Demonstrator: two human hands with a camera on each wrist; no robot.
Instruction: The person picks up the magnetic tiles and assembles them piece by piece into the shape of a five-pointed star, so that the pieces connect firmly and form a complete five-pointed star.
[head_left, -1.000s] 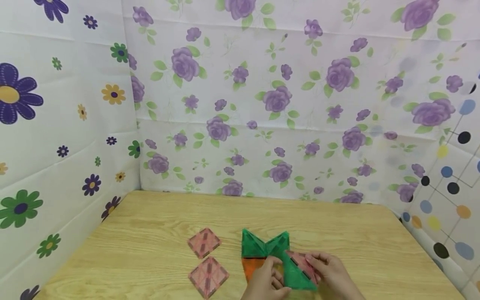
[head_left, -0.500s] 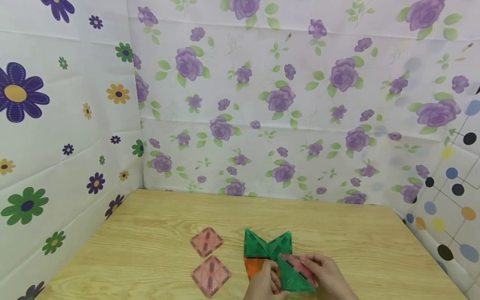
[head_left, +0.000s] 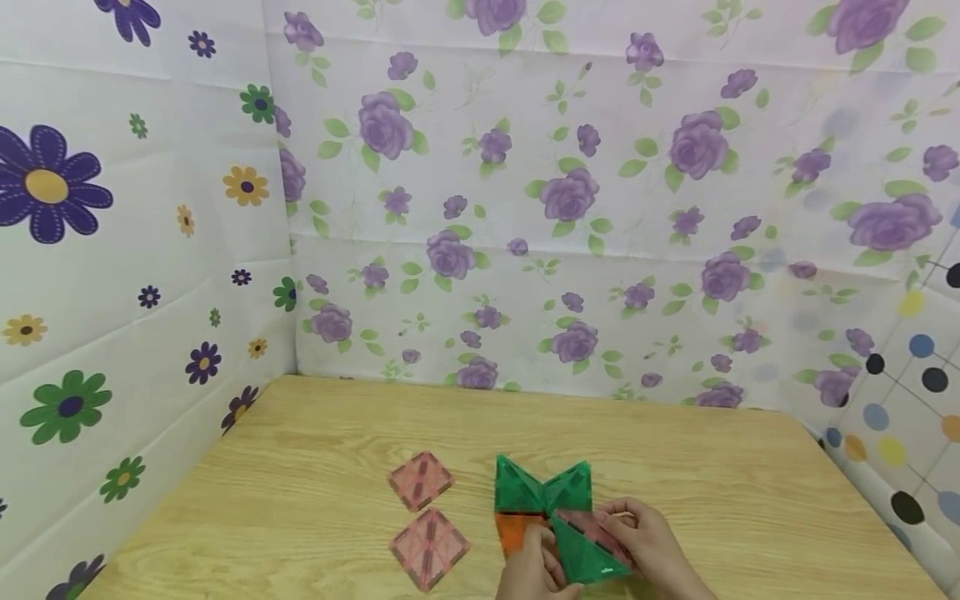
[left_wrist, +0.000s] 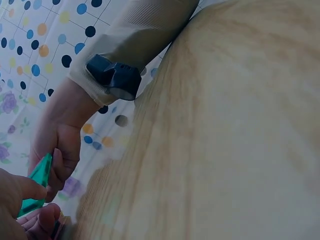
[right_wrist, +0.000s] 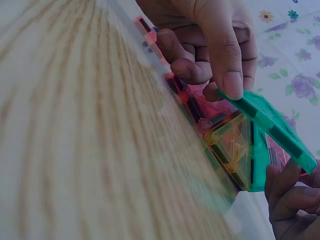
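Green triangular magnetic tiles (head_left: 516,492) form a V-topped shape at the front middle of the table, with an orange tile (head_left: 512,528) below its left part. My left hand (head_left: 527,568) partly covers the orange tile. In the right wrist view its thumb and finger pinch the upper corner of a tilted green triangular tile (right_wrist: 272,132). My right hand (head_left: 651,542) pinches a pink triangular tile (head_left: 592,525) that lies edge to edge with that green tile, from the right side. The pair leans close against the V shape.
Two pink diamonds made of tiles, a smaller diamond (head_left: 421,480) and a larger diamond (head_left: 429,550), lie flat left of the green shape. Wood-grain tabletop (head_left: 337,467) spreads around them. A flowered cloth (head_left: 525,167) hangs behind the table.
Both hands have brought the green and pink tile pair leftward, closer to the V-shaped green piece. The head view has shifted slightly. The pink diamonds stay put on the table.
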